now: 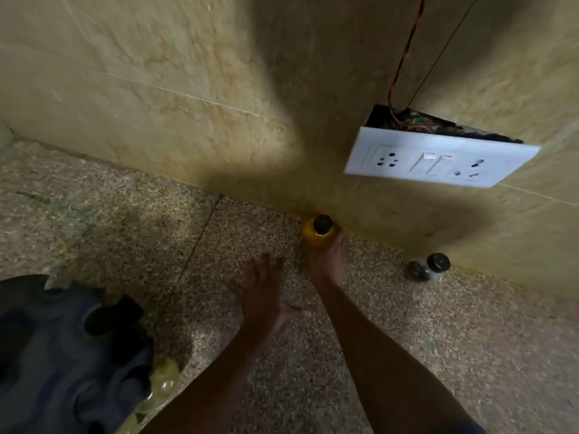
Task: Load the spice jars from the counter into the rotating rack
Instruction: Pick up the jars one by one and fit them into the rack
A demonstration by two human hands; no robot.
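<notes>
Counter (407, 355): speckled stone, meeting a beige tiled wall (188, 73).
Rack (62, 355): dark, blurred, at eight o'clock on the counter.
Socket plate (438, 158): white, hanging loose at two o'clock.
Right hand (326, 264): fingers wrapped around the yellow jar.
Left hand (261, 289): fingers spread, holding nothing, just left of the right.
Yellow jar (318, 234): black-capped, against the wall, centre.
Dark jar (427, 269): at three o'clock, lying tilted.

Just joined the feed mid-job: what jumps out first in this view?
The white switch-and-socket plate hangs loose off the tiled wall at upper right, wires exposed behind it. Below it, the right hand grips a yellow spice jar at the wall's foot. The dark rotating rack fills the lower left corner.
</notes>
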